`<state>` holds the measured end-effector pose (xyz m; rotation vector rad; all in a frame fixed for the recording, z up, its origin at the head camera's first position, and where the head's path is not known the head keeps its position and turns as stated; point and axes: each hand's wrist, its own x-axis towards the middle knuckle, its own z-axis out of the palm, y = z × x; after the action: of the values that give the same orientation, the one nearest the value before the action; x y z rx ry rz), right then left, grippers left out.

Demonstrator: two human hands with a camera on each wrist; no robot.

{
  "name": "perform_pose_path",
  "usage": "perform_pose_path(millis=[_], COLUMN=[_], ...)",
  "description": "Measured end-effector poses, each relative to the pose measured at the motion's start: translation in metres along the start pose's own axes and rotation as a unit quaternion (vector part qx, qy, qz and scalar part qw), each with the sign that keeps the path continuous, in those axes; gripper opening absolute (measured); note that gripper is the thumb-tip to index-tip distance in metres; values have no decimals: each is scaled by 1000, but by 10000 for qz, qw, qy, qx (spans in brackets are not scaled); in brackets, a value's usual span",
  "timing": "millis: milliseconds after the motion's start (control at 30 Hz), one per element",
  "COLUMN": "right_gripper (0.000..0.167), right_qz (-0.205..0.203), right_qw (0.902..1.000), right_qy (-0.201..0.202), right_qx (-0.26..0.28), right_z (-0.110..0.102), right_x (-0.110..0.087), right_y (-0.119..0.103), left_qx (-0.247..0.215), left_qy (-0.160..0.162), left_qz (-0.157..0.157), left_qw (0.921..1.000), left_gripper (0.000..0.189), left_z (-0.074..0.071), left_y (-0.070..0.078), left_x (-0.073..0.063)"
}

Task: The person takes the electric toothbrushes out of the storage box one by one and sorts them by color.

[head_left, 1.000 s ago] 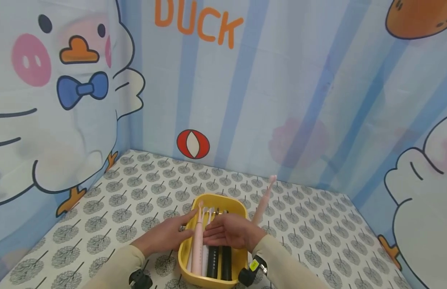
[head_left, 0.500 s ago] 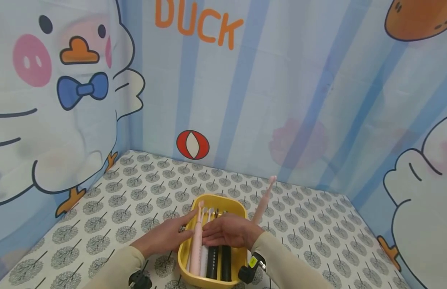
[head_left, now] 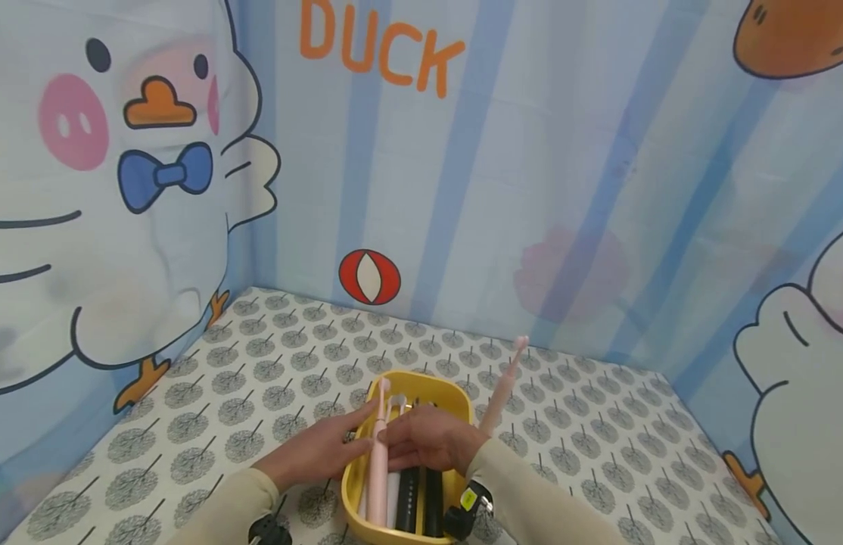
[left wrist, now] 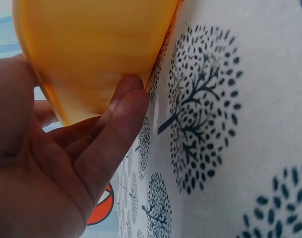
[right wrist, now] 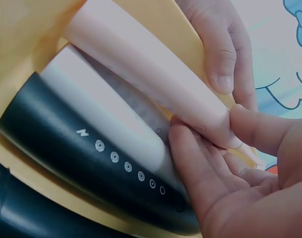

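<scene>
Right hand [right wrist: 245, 178], pink toothbrush [right wrist: 155, 69] between its thumb and fingers.

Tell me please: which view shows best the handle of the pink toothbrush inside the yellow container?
The right wrist view: the pink handle appears large and close, almost complete. The head view shows it smaller, with the brush head too. The left wrist view shows none of it, though the yellow container is visible.

The head view looks forward and down; nearer wrist views share the yellow box [head_left: 435, 387].
</scene>
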<state>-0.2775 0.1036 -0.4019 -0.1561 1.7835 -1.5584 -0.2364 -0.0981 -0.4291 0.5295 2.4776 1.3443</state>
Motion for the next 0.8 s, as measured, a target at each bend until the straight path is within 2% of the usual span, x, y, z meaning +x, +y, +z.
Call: perform_pose_path(millis=[300, 800], right_gripper=[26, 29], right_qz=[-73, -286], right_qw=[10000, 9983], right_qy=[24, 496], right_qx=[14, 99], right_z=[-3, -15], right_x=[-1, -14], right_y=[0, -2], left_qx=[-40, -29], left_qy=[61, 89], left_qz=[51, -1], left_qw=[10000, 10000], left_gripper=[65, 63], left_z=[0, 1], left_y=[-1, 0], left_x=[-2, -2])
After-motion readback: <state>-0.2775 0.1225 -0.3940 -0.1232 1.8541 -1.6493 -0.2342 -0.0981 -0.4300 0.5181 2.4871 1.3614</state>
